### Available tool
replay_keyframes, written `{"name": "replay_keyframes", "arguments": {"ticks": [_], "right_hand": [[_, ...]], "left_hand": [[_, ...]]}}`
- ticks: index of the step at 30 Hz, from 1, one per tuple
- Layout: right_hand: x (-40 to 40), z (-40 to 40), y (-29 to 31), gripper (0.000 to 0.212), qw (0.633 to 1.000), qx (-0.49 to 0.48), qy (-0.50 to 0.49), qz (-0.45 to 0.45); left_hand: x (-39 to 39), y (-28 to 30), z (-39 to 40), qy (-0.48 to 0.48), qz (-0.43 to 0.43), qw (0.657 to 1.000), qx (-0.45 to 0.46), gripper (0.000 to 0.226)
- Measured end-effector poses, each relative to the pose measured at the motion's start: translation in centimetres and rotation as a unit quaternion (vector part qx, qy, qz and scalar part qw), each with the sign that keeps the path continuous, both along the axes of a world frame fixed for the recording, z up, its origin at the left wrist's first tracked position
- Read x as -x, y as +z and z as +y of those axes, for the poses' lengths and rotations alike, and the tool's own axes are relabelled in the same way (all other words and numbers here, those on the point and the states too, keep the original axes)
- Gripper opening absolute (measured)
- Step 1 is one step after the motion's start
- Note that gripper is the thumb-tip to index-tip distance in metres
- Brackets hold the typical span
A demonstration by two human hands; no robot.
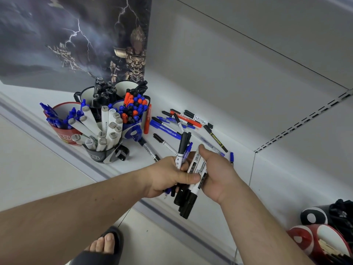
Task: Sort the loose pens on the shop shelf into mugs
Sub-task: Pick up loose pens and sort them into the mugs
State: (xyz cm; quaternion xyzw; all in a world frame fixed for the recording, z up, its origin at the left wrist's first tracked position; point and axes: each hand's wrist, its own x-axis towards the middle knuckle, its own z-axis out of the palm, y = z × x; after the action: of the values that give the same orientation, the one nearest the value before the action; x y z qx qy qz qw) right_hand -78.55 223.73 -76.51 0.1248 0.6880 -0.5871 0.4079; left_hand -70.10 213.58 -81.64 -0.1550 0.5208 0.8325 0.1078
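Both hands at the shelf edge — left hand [168, 176] grips thin pens [182, 150]. Right hand [217, 173] clutches fat black-capped markers [193, 180] — mugs [103, 155] wait left.

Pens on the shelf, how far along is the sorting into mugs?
Well along, not finished. Done: the red mug holds blue pens, the grey mug grey markers, the blue mug mixed caps. In hand: the left hand and right hand together grip a bundle of pens. Left: loose pens scattered on the shelf.
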Motion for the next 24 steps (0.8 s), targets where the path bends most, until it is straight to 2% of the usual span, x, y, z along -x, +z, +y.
{"name": "replay_keyframes", "arguments": {"ticks": [2,5,13,16,18,19,22,24], "right_hand": [[-0.2,-0.1,0.0,0.047,1.000,0.009,-0.008,0.026],[-0.5,-0.4,0.4,0.056,0.999,0.021,-0.009,0.043],[-1.2,-2.0,0.7,0.055,0.997,0.009,-0.058,0.051],[-1.1,-2.5,0.5,0.054,0.996,0.017,-0.072,0.047],[-0.8,-2.3,0.6,0.053,0.995,0.043,-0.088,0.037],[-0.6,-2.0,0.6,0.053,0.993,0.049,-0.097,0.042],[-0.7,0.0,0.8,0.037,0.988,0.033,-0.119,0.090],[-1.9,0.9,0.6,0.029,0.989,0.025,-0.099,0.108]], "left_hand": [[-0.1,0.2,-0.1,0.013,0.002,1.000,-0.026,0.041],[-0.4,0.2,0.2,0.031,0.000,0.998,-0.051,0.047],[-0.7,0.6,1.0,0.105,0.005,0.994,-0.038,0.029],[-0.9,1.2,1.3,0.149,-0.006,0.987,-0.055,0.042],[-0.7,1.2,1.0,0.178,-0.012,0.981,-0.073,0.022],[-0.5,1.2,0.6,0.200,-0.016,0.976,-0.088,0.020],[-0.2,1.9,-0.9,0.263,-0.032,0.957,-0.118,0.030],[-0.2,2.4,-1.4,0.283,-0.035,0.948,-0.140,0.032]]}}
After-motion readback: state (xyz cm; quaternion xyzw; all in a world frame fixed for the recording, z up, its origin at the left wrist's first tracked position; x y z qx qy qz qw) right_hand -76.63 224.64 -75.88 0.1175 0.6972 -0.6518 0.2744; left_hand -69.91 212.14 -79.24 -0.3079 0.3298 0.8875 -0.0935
